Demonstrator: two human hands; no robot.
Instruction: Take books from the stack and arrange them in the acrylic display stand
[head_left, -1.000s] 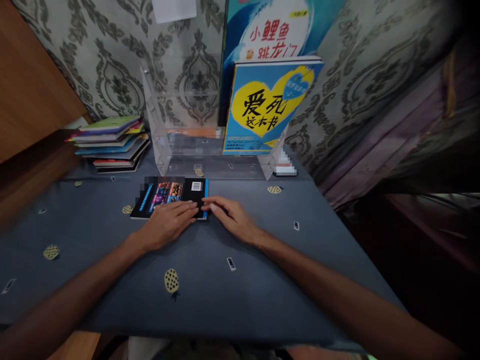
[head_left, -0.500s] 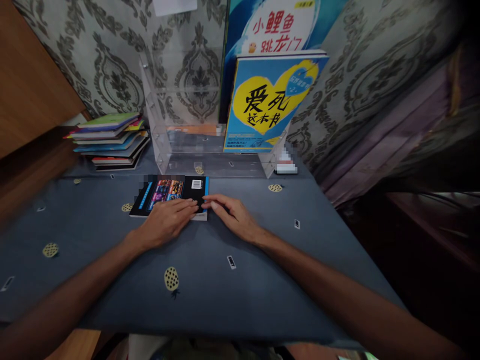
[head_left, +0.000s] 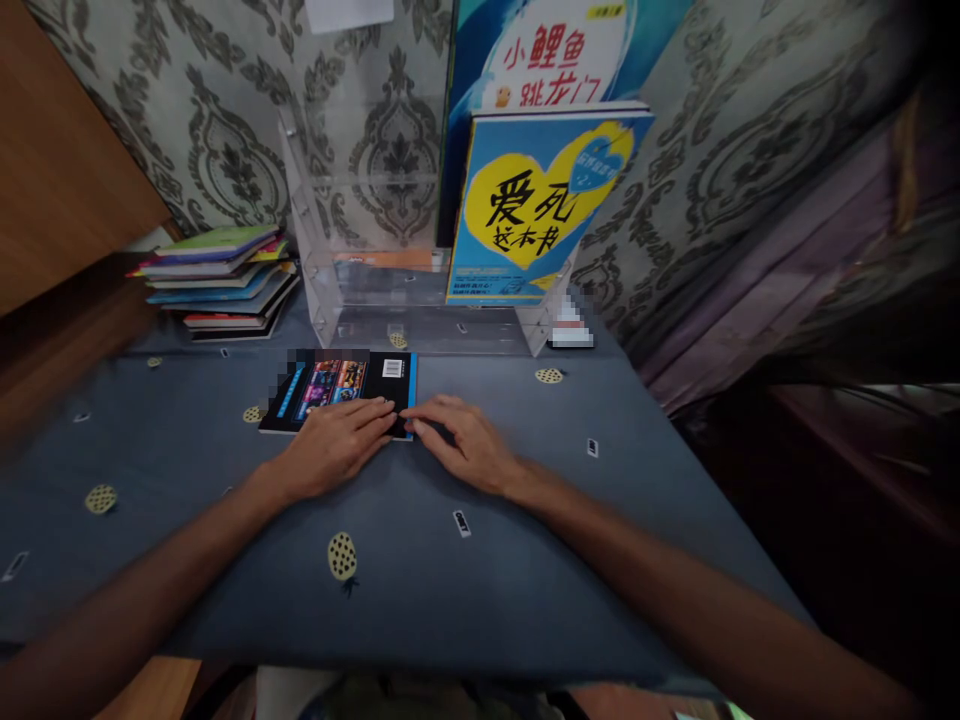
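A black book [head_left: 386,385] with a blue spine strip, colored pictures and a barcode lies on the cloth-covered table [head_left: 525,580]. My left hand [head_left: 341,440] rests flat across its near edge, fingers stretched out together. At the book's near right corner is my right hand [head_left: 469,445], its thumb and forefinger closed on the corner. The other right fingers are curled and partly hidden.
Behind the book stands a clear acrylic rack [head_left: 311,240]. A blue book with a yellow heart [head_left: 517,210] sits in it, before a taller blue-green book [head_left: 540,55]. Several stacked books [head_left: 221,280] lie at the back left. A partly blurred white object [head_left: 571,325] is right of the rack.
My right hand has shifted slightly left onto the book's corner, and its thumb and forefinger have come together there. My left hand has stayed in place.
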